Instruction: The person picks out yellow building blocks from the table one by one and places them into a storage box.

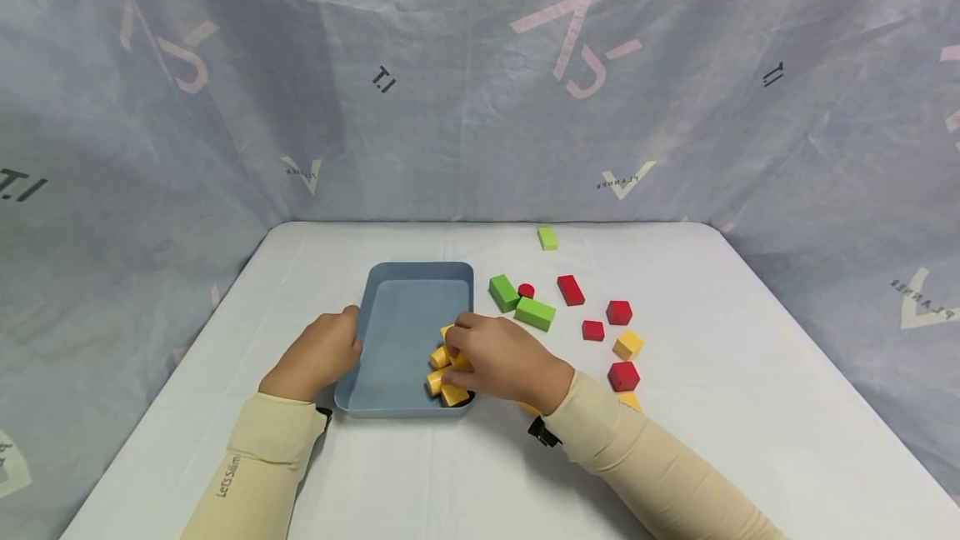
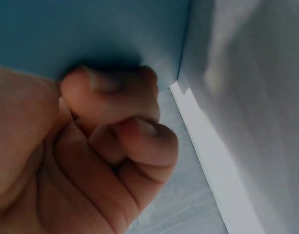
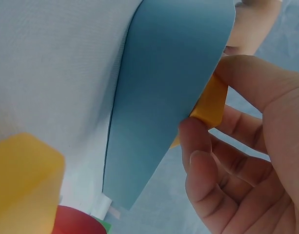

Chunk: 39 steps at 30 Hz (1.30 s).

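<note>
A blue-grey tray (image 1: 408, 315) lies on the table with several yellow blocks (image 1: 437, 382) gathered in its lower right corner. My left hand (image 1: 317, 355) grips the tray's left rim with curled fingers (image 2: 139, 141). Over the right rim, my right hand (image 1: 510, 361) pinches a yellow block (image 3: 210, 105) between thumb and fingers. In the right wrist view, that block shows just above the tray wall (image 3: 164, 73). The right hand partly hides the blocks beneath it in the head view.
Right of the tray lie green blocks (image 1: 535, 313), red blocks (image 1: 619, 312) and a yellow cube (image 1: 628, 345). A small light green block (image 1: 548, 238) sits near the far edge. More yellow pieces are partly covered by the right forearm. Grey cloth (image 1: 465, 148) hangs around the white table (image 1: 390, 482).
</note>
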Motion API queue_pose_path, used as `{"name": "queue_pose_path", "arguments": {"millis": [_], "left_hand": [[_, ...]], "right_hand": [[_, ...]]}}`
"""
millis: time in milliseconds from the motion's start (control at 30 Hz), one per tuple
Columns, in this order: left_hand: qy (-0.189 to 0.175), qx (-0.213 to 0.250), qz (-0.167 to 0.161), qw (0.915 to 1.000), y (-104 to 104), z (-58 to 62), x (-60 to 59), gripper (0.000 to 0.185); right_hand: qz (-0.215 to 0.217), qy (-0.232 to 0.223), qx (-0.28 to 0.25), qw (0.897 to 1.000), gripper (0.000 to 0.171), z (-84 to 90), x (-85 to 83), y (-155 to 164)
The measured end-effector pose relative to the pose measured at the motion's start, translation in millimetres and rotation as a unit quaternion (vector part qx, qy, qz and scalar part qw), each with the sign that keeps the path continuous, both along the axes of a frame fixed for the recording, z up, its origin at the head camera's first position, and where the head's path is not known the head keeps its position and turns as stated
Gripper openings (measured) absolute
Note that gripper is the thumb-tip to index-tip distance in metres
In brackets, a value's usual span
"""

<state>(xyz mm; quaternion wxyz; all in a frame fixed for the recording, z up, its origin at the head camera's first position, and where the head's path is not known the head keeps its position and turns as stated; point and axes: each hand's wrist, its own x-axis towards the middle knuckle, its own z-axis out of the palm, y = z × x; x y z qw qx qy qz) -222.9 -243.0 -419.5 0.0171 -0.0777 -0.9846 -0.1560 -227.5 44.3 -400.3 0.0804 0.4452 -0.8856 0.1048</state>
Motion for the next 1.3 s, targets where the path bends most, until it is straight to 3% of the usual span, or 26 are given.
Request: {"name": "queue_pose_path", "arguments": {"millis": [367,733,1300], "left_hand": [[-0.009,0.001,0.0,1.0,1.4,0.1,1.1,0.039],[-0.007,-0.004,-0.001,1.0,1.2,1.1,1.8,0.039],[-0.01,0.002,-0.001,0.9999,0.7,0.3,0.6,0.04]], "right_hand": [[0.002,-0.001,-0.012,1.0,0.035,-2.4,2.5,-1.2],[-0.012,0.028,0.014,0.999,0.032,-1.8,5.9,-3.2],[-0.011,0.017,0.027,0.999,0.021,3.2,4.3,1.1]]}}
